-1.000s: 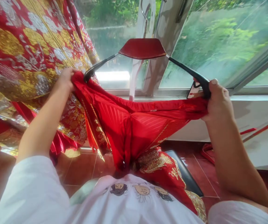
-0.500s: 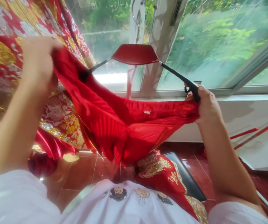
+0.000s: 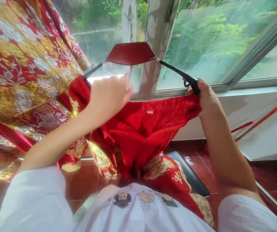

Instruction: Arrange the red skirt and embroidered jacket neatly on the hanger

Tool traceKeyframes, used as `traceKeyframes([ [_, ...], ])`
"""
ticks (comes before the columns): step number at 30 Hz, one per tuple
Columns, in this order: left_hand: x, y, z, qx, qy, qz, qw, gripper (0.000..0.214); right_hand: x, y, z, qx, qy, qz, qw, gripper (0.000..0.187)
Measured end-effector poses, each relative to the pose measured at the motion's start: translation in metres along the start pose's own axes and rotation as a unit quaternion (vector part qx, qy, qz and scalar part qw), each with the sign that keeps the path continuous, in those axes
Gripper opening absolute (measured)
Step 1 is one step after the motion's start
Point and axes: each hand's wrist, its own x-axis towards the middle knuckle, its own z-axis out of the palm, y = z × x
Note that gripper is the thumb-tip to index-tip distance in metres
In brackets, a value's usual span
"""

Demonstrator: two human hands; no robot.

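A hanger [image 3: 131, 53] with a dark red centre piece and black clip arms hangs in front of the window. Draped on it is a red garment [image 3: 138, 138] with gold embroidery at its lower edges, its left side over the hanger's left arm. My right hand [image 3: 207, 96] is closed round the black clip end of the right arm and the garment's right corner. Curled and slightly blurred, my left hand [image 3: 110, 93] is in front of the garment's upper left edge. Its fingertips are turned away, so I cannot tell whether it holds cloth.
A red robe [image 3: 20, 58] with gold and silver flowers hangs on the left. Below, a red embroidered cloth [image 3: 167, 180] lies by a black flat seat [image 3: 189, 174] on the tiled floor. Red poles [image 3: 264, 122] lean against the right wall.
My left hand has left the garment's left corner and moved right, toward the middle. That corner now sits on the hanger's left arm. My right hand keeps its grip.
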Motion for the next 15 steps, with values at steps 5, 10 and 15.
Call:
traceKeyframes([
  [5, 0.067, 0.054, -0.004, -0.043, 0.116, 0.265, 0.956, 0.038, -0.003, -0.005, 0.000, 0.027, -0.035, -0.013, 0.999, 0.062],
  [10, 0.102, 0.070, 0.011, -0.142, 0.068, 0.226, 0.961, 0.044, -0.005, -0.015, 0.001, 0.002, -0.028, -0.043, 0.999, 0.065],
  [15, 0.100, 0.071, 0.006, -0.188, 0.036, 0.192, 0.962, 0.045, -0.010, -0.035, -0.018, -0.047, -0.103, 0.009, 0.994, 0.077],
])
